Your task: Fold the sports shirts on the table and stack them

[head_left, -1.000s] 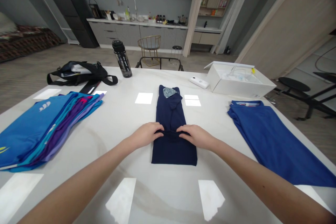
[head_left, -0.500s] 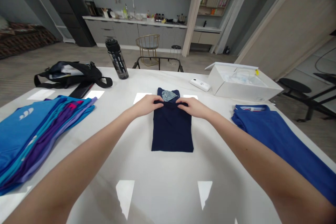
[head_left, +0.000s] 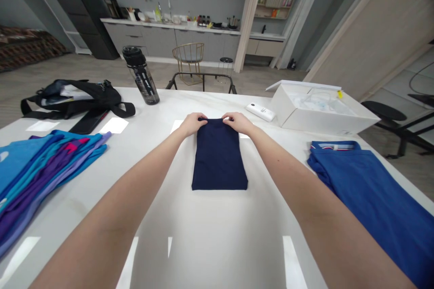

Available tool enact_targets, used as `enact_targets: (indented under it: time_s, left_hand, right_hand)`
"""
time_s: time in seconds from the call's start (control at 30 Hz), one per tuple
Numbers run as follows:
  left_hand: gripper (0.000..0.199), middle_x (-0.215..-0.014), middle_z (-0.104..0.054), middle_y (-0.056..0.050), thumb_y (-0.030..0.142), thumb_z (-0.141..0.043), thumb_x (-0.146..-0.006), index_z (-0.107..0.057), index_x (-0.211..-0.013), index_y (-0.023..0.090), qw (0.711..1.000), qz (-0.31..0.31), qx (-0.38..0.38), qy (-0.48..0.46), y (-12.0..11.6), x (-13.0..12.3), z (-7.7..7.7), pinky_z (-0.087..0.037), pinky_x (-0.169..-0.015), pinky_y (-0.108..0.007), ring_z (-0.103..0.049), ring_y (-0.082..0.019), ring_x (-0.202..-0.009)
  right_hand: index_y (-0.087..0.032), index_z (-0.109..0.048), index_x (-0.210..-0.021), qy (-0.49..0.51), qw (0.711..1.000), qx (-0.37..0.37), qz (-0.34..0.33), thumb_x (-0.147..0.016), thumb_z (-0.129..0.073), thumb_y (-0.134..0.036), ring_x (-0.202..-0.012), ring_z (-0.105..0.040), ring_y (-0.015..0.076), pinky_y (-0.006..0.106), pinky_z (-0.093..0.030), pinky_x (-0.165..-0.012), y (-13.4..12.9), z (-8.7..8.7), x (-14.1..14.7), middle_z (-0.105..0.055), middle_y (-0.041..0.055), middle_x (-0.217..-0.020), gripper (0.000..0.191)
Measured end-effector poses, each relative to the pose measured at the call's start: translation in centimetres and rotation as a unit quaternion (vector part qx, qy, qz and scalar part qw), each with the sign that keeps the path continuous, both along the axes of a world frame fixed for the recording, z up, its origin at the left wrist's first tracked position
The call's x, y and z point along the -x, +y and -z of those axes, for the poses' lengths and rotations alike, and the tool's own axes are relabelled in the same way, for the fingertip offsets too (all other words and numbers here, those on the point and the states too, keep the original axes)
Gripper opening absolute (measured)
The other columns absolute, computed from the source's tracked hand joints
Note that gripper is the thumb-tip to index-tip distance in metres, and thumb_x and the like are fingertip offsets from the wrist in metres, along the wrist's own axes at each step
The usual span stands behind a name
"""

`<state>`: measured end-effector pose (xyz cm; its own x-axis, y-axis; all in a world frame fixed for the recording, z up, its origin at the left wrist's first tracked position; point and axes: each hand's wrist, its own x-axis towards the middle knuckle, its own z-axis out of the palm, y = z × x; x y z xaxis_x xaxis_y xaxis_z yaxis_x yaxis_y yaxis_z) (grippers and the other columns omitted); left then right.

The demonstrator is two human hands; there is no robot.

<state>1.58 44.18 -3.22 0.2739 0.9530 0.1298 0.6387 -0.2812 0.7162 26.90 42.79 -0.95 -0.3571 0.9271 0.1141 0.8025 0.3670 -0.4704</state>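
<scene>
A dark navy garment (head_left: pixel 219 158), folded into a narrow rectangle, lies flat on the white table (head_left: pixel 217 230) in front of me. Its kind cannot be made out in this fold. My left hand (head_left: pixel 194 123) pinches the far left corner between thumb and fingers. At the far right corner, my right hand (head_left: pixel 236 123) grips the cloth in the same way. The near edge of the fold rests straight and free on the tabletop.
Left lie several blue and purple garments (head_left: pixel 50 167), a phone (head_left: pixel 88 122) and a black bag (head_left: pixel 76 97). A bottle (head_left: pixel 144 79) stands behind them. To the right are a white device (head_left: pixel 261 111), an open white box (head_left: pixel 325 113) and a folded blue garment (head_left: pixel 366 185).
Both hands have moved the upper layer away from me to the far edge. The patterned patch and inner cloth seen there before are now covered.
</scene>
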Motion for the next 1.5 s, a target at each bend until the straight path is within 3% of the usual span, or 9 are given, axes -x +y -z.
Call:
enact_targets:
  time_s: [0.13,0.33,0.5,0.6,0.8,0.93,1.03,1.27,1.5]
  left_hand:
    - [0.028,-0.105,-0.076,-0.006,0.028,-0.068,-0.081,-0.076,-0.107,0.019,0.999,-0.029,0.018,-0.014,-0.7,0.1,1.6,-0.05,-0.094,-0.033,-0.066,-0.021,-0.095]
    - [0.032,-0.106,-0.072,-0.005,0.03,-0.063,-0.087,-0.07,-0.116,0.021,0.992,-0.098,-0.05,-0.066,-0.1,-0.7,0.3,-0.05,-0.095,-0.034,-0.065,-0.021,-0.101]
    - [0.04,-0.126,-0.064,-0.014,0.021,-0.056,-0.091,-0.062,-0.13,0.016,0.982,-0.154,-0.096,0.045,-1.1,-2.3,0.0,-0.046,-0.104,-0.041,-0.061,-0.027,-0.116]
    - [0.042,-0.136,-0.057,-0.016,0.014,-0.043,-0.095,-0.059,-0.134,0.014,0.97,-0.103,-0.19,0.11,-3.5,-3.8,0.2,-0.044,-0.107,-0.042,-0.056,-0.028,-0.124]
    - [0.048,-0.145,-0.056,-0.017,0.021,-0.032,-0.102,-0.049,-0.146,0.011,0.975,-0.018,-0.142,0.168,-7.3,-5.3,2.3,-0.038,-0.115,-0.043,-0.052,-0.027,-0.134]
    - [0.053,-0.16,-0.04,-0.013,0.037,-0.033,-0.104,-0.045,-0.152,0.017,0.974,-0.026,-0.093,0.205,-8.0,-4.5,3.1,-0.024,-0.123,-0.056,-0.033,-0.031,-0.15]
    - [0.053,-0.162,-0.036,-0.015,0.03,-0.033,-0.103,-0.043,-0.152,0.014,0.969,-0.024,-0.143,0.198,-8.9,-4.5,2.5,-0.017,-0.125,-0.055,-0.028,-0.03,-0.152]
    - [0.055,-0.159,-0.041,-0.016,0.022,-0.023,-0.103,-0.039,-0.154,0.009,0.985,0.012,-0.085,0.147,-14.3,-5.8,3.3,-0.028,-0.123,-0.045,-0.034,-0.024,-0.15]
    - [0.06,-0.164,-0.034,-0.012,0.045,-0.033,-0.104,-0.033,-0.159,0.021,0.966,-0.025,-0.125,0.225,-17.7,-4.0,3.0,-0.023,-0.124,-0.053,-0.028,-0.03,-0.153]
  right_hand:
    - [-0.024,-0.071,-0.121,0.011,0.997,0.038,0.068,-0.081,-0.067,-0.027,-0.103,-0.065,0.0213,0.032,-0.049,-0.094,-0.7,1.6,-0.9,-0.073,0.0044,-0.111,0.04]
    - [-0.019,-0.069,-0.118,0.089,0.99,-0.028,0.109,-0.076,-0.056,-0.017,-0.094,-0.064,0.0219,0.035,-0.05,-0.09,-0.1,1.7,-1.2,-0.07,0.0056,-0.103,0.043]
    - [-0.02,-0.062,-0.128,0.07,0.983,-0.052,0.163,-0.087,-0.054,-0.02,-0.114,-0.058,0.0266,0.043,-0.046,-0.101,-0.5,2.5,1.0,-0.062,0.0113,-0.125,0.042]
    - [-0.02,-0.06,-0.132,0.012,0.972,-0.071,0.222,-0.094,-0.051,-0.026,-0.128,-0.049,0.0335,0.052,-0.042,-0.105,-2.3,3.1,3.1,-0.052,0.0159,-0.142,0.04]
    - [-0.018,-0.055,-0.143,-0.024,0.995,-0.046,0.079,-0.105,-0.028,-0.028,-0.142,-0.042,0.0258,0.048,-0.028,-0.12,-6.0,4.5,5.7,-0.049,0.0124,-0.153,0.047]
    - [-0.026,-0.04,-0.156,-0.074,0.991,-0.015,0.111,-0.107,-0.028,-0.043,-0.151,-0.027,0.0302,0.06,-0.018,-0.121,-6.9,4.8,5.0,-0.033,0.009,-0.164,0.053]
    - [-0.019,-0.036,-0.157,-0.092,0.985,-0.02,0.144,-0.107,-0.028,-0.043,-0.153,-0.024,0.0318,0.062,-0.014,-0.121,-7.6,4.4,4.8,-0.029,0.0133,-0.165,0.056]
    - [-0.01,-0.036,-0.157,-0.074,0.994,-0.03,0.074,-0.106,-0.02,-0.028,-0.152,-0.026,0.0251,0.047,-0.019,-0.124,-12.8,5.0,6.0,-0.032,0.0132,-0.164,0.056]
    - [-0.019,-0.028,-0.161,-0.114,0.985,-0.006,0.129,-0.107,-0.024,-0.047,-0.155,-0.019,0.0274,0.062,-0.012,-0.122,-16.0,4.6,4.4,-0.024,0.0108,-0.167,0.061]
